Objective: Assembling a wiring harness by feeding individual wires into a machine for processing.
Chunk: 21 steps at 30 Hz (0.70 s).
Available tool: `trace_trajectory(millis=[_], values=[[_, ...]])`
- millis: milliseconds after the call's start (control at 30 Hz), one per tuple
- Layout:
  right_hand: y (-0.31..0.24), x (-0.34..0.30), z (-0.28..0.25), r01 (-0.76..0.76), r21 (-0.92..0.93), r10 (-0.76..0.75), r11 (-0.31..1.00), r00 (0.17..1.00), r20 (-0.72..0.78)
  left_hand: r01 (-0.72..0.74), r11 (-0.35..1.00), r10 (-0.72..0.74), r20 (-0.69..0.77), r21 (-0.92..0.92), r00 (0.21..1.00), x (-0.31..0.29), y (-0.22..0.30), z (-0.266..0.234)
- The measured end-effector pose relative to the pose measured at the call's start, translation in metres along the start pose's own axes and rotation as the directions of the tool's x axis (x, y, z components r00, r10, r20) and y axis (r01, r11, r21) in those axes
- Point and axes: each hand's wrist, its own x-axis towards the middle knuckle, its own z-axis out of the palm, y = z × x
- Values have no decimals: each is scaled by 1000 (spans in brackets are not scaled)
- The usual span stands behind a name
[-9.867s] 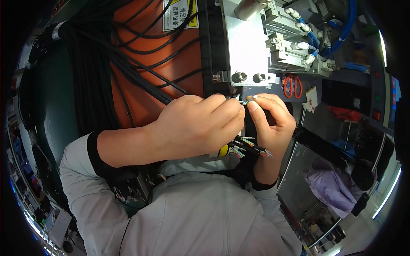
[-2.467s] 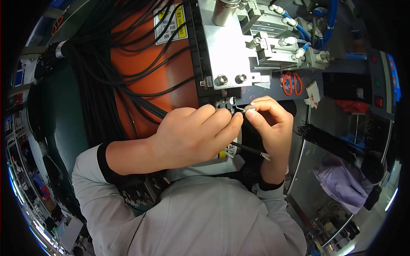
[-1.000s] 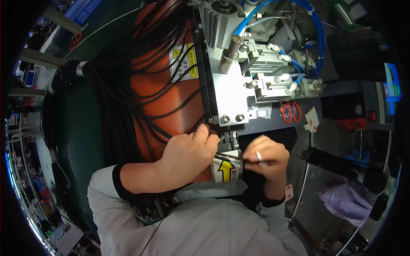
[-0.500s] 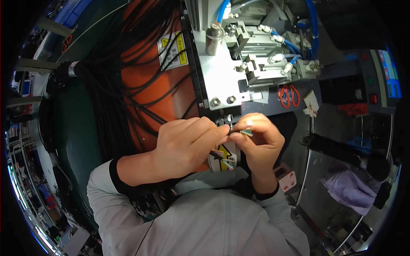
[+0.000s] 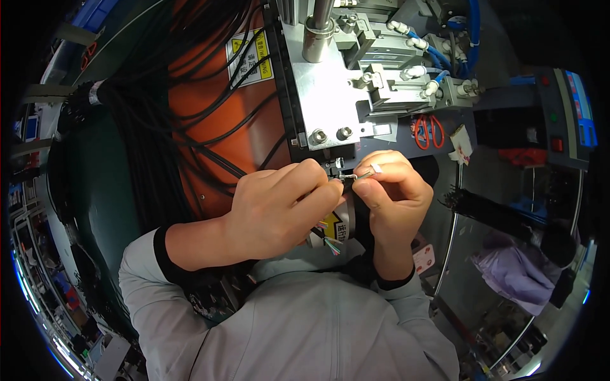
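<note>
My left hand [image 5: 279, 206] is closed, its thumb and forefinger pinching the end of a black cable that is mostly hidden by the fingers. My right hand [image 5: 400, 197] pinches the thin wires [image 5: 364, 175] coming out of that cable. A pale, bare-looking strand [image 5: 348, 177] stretches between the two sets of fingertips. Beneath my left hand, more coloured wire ends [image 5: 332, 246] fan out, pink, green and white among them. Just beyond my fingertips is a small metal fixture [image 5: 335, 165] at the near edge of the machine.
The bright metal machine plate [image 5: 327, 108] with bolts, cylinders and blue air hoses [image 5: 473, 38] stands ahead. Many black cables [image 5: 146, 140] drape over the orange surface [image 5: 210, 114] at left. Red-handled scissors [image 5: 429, 132] lie right of the plate. A control box [image 5: 559, 114] is far right.
My right hand has turned a little and its fingers have shifted along the wires, so the pale strand now shows between my hands. The whole view has shifted slightly.
</note>
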Motion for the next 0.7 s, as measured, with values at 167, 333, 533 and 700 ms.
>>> trace_trajectory(millis=[167, 333, 533, 700], values=[[1, -3, 5, 220, -407, -256, 887, 966, -34, 51, 998, -51, 9, 25, 999, -3, 1, 1], [0, 1, -7, 179, -457, -162, 871, 984, 75, -23, 984, 8, 88, 179, 996, -3, 0, -6], [11, -2, -20, -361, 12, 356, 932, 923, 147, -86, 967, 65, 97, 239, 993, -12, -1, -4], [30, -3, -28, -389, -36, 382, 920, 876, 295, -136, 953, 80, 210, 270, 974, -19, -3, 0]])
